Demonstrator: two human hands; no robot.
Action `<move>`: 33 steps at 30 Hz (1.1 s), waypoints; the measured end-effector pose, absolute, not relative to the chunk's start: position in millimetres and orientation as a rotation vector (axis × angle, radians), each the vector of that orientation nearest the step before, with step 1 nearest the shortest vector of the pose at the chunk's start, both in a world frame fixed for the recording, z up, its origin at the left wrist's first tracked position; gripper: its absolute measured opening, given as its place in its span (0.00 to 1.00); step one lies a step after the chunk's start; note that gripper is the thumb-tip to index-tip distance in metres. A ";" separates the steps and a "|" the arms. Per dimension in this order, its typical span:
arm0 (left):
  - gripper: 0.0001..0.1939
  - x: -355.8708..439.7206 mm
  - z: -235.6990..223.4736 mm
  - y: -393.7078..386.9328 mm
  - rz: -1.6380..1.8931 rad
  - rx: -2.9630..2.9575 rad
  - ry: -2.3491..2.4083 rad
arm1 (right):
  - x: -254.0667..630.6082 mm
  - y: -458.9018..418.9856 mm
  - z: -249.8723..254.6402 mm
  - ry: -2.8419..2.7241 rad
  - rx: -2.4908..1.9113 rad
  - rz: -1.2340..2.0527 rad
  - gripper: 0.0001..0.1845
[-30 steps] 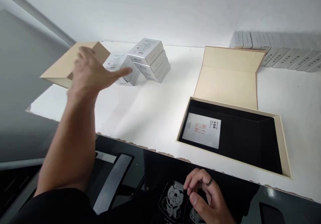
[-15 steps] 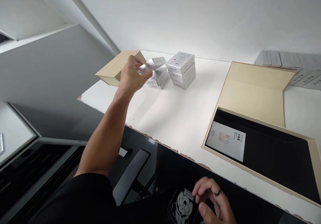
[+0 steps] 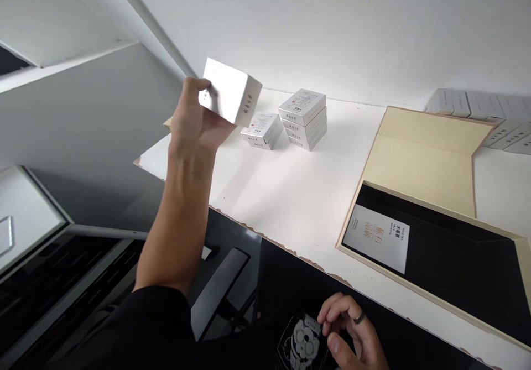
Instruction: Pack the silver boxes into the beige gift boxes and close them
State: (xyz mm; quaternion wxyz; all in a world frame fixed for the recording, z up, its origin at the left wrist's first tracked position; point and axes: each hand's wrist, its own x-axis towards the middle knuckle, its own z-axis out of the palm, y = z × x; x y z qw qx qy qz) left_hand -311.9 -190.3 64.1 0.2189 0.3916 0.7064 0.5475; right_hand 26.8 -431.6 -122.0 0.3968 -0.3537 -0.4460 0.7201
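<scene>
Because our left hand point(image 3: 194, 121) grips the small white box point(image 3: 230, 90) only by one end, lifted off the white table point(image 3: 290, 193) and tilted, we judge it could twist out of the fingers and drop onto the two stacks of boxes point(image 3: 290, 118) just beyond and right of it, toppling them. Further right of that hand lies the open gift case point(image 3: 431, 237), its black tray holding one printed card point(image 3: 377, 237). More grey boxes point(image 3: 485, 110) line the far wall. Our right hand point(image 3: 352, 337) rests near our body, fingers loosely curled, holding nothing we can make out.
</scene>
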 end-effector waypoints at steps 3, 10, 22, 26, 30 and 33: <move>0.31 -274.4 83.0 -207.3 1.534 1.135 1.733 | 25.1 -431.2 -124.9 -1.170 -0.895 1.839 0.21; 0.15 -164.9 83.7 -210.1 0.573 1.767 0.836 | 34.3 -429.9 -133.1 -1.250 -0.851 1.874 0.17; 0.10 -69.0 70.5 -167.4 -0.555 2.048 0.602 | 38.8 -437.2 -144.4 -1.190 -0.872 1.962 0.18; 0.21 -71.3 77.4 -183.8 -0.607 2.128 0.730 | 40.3 -435.7 -143.5 -1.203 -0.864 1.988 0.17; 0.40 -77.8 86.2 -209.0 -0.584 2.261 0.842 | 44.1 -435.1 -141.0 -1.168 -0.907 2.011 0.19; 0.55 -78.0 85.5 -219.1 -0.658 2.348 0.836 | 45.5 -435.2 -140.7 -1.143 -0.928 2.010 0.20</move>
